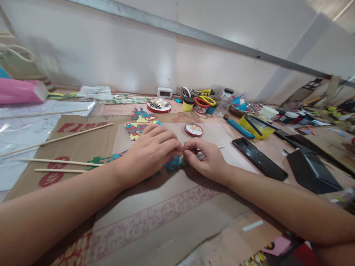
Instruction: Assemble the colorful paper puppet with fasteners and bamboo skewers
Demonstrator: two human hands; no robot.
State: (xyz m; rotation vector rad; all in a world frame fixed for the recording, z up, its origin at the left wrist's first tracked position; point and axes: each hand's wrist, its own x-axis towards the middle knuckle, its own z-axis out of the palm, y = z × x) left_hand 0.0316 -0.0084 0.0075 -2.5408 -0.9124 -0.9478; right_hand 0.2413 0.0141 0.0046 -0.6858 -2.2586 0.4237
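My left hand [155, 149] is closed, palm down, with its fingertips pinched together close to the other hand; what they hold is hidden. Facing it, my right hand [206, 157] pinches a thin stick [220, 147], whose pale end shows beyond the knuckles. Beneath the fingers lies a blue and red painted piece [173, 162], partly covered by my left hand. Just behind, a yellow, red and blue painted cutout [141, 125] lies on the translucent sheet [172, 199]. A small red-rimmed lid [193, 129] with tiny gold bits sits past my right hand.
Wooden sticks [69, 138] lie on the cardboard [91, 142] at left. Behind are a red-rimmed dish of beads [159, 105], a digital clock [165, 92], paint jars [188, 104] and scissors [206, 99]. A phone [259, 158] and black box [313, 170] lie right.
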